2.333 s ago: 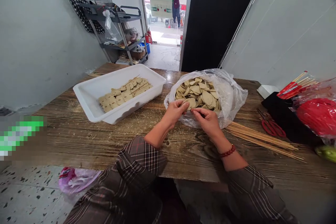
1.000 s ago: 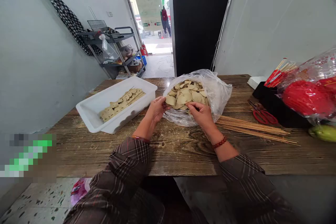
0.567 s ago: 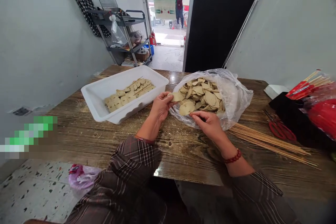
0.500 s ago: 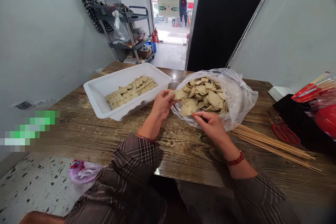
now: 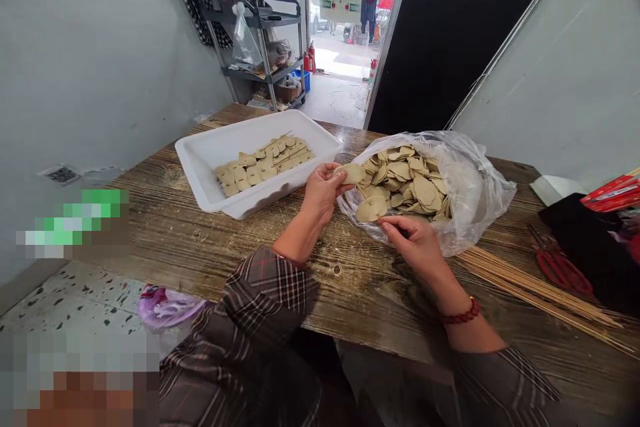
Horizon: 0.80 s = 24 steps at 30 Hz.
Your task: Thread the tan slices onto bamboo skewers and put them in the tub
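My left hand (image 5: 320, 197) pinches a thin beige slice (image 5: 354, 174), possibly with more behind it, beside the near left edge of a clear plastic bag (image 5: 483, 197). Many similar loose slices (image 5: 417, 180) fill that bag. Lower and to the right, my right hand (image 5: 416, 241) grips the end of a thin bamboo skewer, mostly hidden by the fingers. A round flat slice (image 5: 371, 209) is threaded on the skewer, just beyond my fingertips. On the left stands a white plastic tub (image 5: 193, 160), where skewered slices (image 5: 250, 175) lie in rows.
A bundle of bare bamboo skewers (image 5: 535, 287) lies right of the bag on the wooden table (image 5: 210, 247). Red-handled scissors (image 5: 563, 270) rest near a black box (image 5: 570, 220). A grey shelf cart (image 5: 265, 73) stands beyond the table by the doorway.
The camera has turned slightly left, so the scene sits farther right in view. Both hands keep their grips, and the threaded slice stays in nearly the same place by the bag.
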Available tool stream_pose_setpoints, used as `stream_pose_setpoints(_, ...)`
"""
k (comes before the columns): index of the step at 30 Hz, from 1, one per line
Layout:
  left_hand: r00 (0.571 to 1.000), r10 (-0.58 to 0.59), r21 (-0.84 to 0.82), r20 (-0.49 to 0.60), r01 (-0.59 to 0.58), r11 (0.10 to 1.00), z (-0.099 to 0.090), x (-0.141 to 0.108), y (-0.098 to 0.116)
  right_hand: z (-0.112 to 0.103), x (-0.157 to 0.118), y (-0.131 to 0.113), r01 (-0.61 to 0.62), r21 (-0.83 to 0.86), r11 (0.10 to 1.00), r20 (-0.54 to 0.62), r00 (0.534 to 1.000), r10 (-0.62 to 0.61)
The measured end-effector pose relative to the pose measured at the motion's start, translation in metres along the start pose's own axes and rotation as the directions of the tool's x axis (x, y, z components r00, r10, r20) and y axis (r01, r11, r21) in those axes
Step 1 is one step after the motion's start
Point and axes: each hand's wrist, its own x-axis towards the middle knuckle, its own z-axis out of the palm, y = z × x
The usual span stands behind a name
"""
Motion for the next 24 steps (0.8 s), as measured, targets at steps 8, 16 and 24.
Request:
stream_pose_setpoints(8, 0.999, 0.009, 0.008, 0.039, -0.010, 1.000, 0.0008, -0.0008, -0.0040, 0.0009, 0.0010, 0.0023, -0.011, -0.014, 1.000, -0.007, 1.000, 0.011)
stream_pose_setpoints(16, 0.997, 0.048, 0.070, 0.060, -0.052, 0.996, 0.0025, -0.0043, -0.0055, 0.0023, 0.0029, 0.0018, 0.010, -0.024, 1.000, -0.029, 1.000, -0.011)
stream_pose_setpoints(24, 0.997, 0.040, 0.115, 0.066, -0.047, 0.992, 0.0021, -0.0046, -0.0072, 0.0028, 0.0036, 0.0003, 0.035, -0.080, 0.996, -0.049, 0.998, -0.039)
